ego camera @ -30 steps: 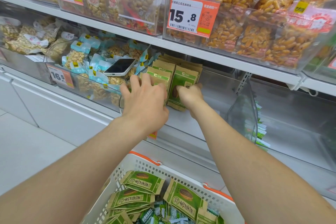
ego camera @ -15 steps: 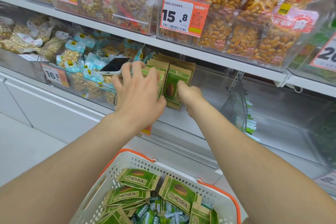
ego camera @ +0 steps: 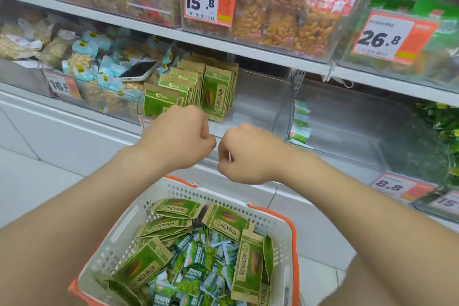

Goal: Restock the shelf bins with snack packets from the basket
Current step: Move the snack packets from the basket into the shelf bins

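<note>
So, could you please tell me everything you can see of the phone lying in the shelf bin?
The phone is a slim slab with a dark, unlit screen facing up, a pale silvery edge and rounded corners. It lies slightly tilted on top of the blue-topped snack packets heaped in the clear bin on the lower shelf, just left of the standing green packets. Only the packets beneath it appear to touch it.
</note>
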A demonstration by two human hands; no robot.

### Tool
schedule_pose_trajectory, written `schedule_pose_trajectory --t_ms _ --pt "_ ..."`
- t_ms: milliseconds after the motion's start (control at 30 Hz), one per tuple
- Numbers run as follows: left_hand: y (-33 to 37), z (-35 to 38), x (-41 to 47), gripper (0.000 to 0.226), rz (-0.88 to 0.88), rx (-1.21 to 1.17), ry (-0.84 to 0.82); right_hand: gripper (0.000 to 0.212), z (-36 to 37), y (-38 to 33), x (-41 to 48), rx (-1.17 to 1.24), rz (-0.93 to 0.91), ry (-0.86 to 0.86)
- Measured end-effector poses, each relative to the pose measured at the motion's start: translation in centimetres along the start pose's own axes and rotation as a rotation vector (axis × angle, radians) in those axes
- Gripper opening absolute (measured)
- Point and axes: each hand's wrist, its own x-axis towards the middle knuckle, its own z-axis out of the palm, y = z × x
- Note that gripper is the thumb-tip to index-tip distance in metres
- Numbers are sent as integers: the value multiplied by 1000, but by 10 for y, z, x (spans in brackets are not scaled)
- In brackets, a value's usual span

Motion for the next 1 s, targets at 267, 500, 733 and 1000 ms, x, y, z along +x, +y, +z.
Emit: schedule_pose_trajectory --t_ms 267,500,733,1000 --pt "23 98 -45 9 137 323 -676 20 71 -9 -37 -221 10 -709" --pt "26 189 -66 16 107 457 -1035 25 87 24 -50 -344 23 -765" --pt "-5 244 -53 76 -80 401 -929 16 99 43 -54 -267 25 -713" --pt "-15 254 -26 38 -287 -39 -772 17 101 43 -49 -205 -14 -686"
